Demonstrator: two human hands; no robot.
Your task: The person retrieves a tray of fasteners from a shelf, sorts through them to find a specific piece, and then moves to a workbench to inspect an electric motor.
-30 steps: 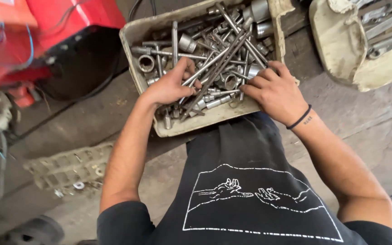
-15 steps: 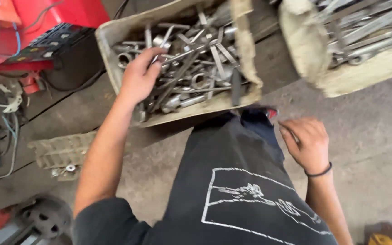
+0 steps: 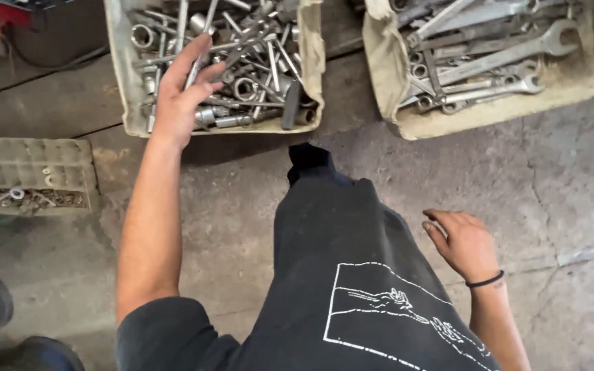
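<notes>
While two tool bins (image 3: 124, 103) sit ahead, left hand (image 3: 180, 96) open over sockets, right hand (image 3: 465, 244) loosely curled, empty.

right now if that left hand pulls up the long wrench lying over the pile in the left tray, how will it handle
The long wrench looks like bare steel, so probably stiff and heavy for its size. It crosses sockets in the left tray, so it may snag and scatter them. The left hand hovers open; the sheen suggests a slippery grip.

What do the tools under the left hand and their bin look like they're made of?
Tools: likely steel, bright grey with shiny glints, some dulled by grime. Bin: looks like cream plastic, scuffed and dirty, with soft rounded edges. The left hand rests open on the tools.
</notes>
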